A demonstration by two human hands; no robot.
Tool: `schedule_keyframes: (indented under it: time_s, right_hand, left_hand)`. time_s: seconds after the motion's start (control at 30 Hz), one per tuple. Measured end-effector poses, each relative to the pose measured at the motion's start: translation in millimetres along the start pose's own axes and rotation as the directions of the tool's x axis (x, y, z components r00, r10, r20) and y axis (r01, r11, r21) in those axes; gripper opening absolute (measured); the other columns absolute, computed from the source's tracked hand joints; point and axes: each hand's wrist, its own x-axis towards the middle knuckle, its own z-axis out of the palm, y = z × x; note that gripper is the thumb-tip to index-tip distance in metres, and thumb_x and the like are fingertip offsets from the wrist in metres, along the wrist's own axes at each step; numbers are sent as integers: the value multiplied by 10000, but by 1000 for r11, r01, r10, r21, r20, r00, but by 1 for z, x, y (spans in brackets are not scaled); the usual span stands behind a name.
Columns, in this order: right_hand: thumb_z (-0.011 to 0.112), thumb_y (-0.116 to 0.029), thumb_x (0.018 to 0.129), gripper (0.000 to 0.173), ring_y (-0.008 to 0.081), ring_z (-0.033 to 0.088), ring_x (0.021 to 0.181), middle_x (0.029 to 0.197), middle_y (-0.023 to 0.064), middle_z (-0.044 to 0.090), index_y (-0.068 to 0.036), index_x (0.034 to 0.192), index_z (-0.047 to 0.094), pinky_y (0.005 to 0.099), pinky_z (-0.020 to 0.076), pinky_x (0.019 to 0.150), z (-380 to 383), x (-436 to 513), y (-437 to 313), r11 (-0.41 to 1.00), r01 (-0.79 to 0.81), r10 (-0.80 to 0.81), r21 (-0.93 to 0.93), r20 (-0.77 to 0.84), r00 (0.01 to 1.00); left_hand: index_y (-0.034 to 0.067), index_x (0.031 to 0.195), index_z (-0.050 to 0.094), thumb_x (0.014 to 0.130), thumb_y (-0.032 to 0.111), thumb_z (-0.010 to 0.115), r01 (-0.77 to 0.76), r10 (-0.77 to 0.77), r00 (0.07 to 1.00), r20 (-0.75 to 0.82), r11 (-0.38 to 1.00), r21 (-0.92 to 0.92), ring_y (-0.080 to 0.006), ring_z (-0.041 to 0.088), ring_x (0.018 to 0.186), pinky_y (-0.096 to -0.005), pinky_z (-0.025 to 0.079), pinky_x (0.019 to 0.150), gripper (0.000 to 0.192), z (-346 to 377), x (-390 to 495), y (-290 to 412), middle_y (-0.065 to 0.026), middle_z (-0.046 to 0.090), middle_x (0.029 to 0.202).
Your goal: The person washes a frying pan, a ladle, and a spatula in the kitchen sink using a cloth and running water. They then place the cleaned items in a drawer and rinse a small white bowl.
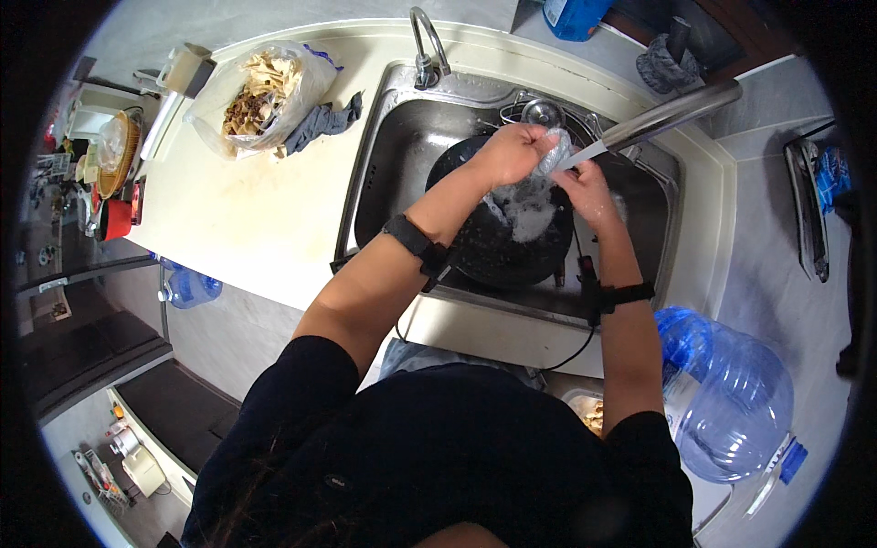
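Water runs from the metal faucet spout (675,113) onto a light grey scrubbing cloth (556,152) between my hands. My left hand (515,154) has its thumb and fingers closed on the cloth. My right hand (584,192) is at the cloth's lower right, by the stream; whether its fingers grip the cloth is not clear. Below both hands a round black pan (507,253) with foamy water in it lies in the stainless steel sink (397,147). A wire rack with a round metal piece (542,113) sits behind my hands at the sink's back.
On the counter (267,212) to the left are an open plastic bag of dried food pieces (264,99) and a dark grey cloth (325,123). A thin curved tap (426,51) rises behind the sink. A large blue water bottle (740,404) is at the right. Cables hang from my wrist straps.
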Motion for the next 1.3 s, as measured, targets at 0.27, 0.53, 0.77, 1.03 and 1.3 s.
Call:
schedule_keyframes:
  time_s: [0.27,0.53,0.77,1.03,1.3]
  right_hand:
    - [568,-176,914,177,112,554,883,971,8,600,-41,1025,595,276,435,810,-10,-12,1,684,84,208,725,-304,930]
    - [537,-307,888,287,331,569,904,894,150,603,-27,924,588,408,411,825,58,1,-43,781,334,-598,-528,-476,645]
    - [332,-517,942,559,353,553,1011,1125,252,542,-59,1252,411,445,398,921,53,15,-46,997,-47,68,56,-471,879]
    - [351,-431,975,475,270,545,876,951,135,568,-22,1137,532,400,436,792,54,23,-29,991,106,-56,80,-474,879]
    - [480,-397,948,438,175,577,835,882,75,649,3,1012,646,311,443,753,4,19,6,943,-140,271,303,-451,850]
  left_hand:
    - [11,983,649,920,345,563,220,-355,926,-128,783,-581,-179,593,770,-310,471,715,351,-3,8,-9,-43,661,901]
    - [83,1082,603,913,414,508,173,-185,979,83,551,-816,-267,583,1012,-414,435,900,384,54,9,-44,-99,629,1091]
    - [60,1090,554,955,349,440,226,26,969,247,318,-921,-255,571,991,-400,451,877,338,44,-1,-19,-124,602,1059]
    - [45,1180,506,961,443,414,317,-314,928,202,375,-871,-230,547,1020,-379,421,916,463,54,-13,-4,-127,583,1116]
    - [53,1213,533,972,412,381,380,-26,924,381,158,-911,-241,565,1091,-385,395,971,458,15,-34,-4,-98,604,1198]
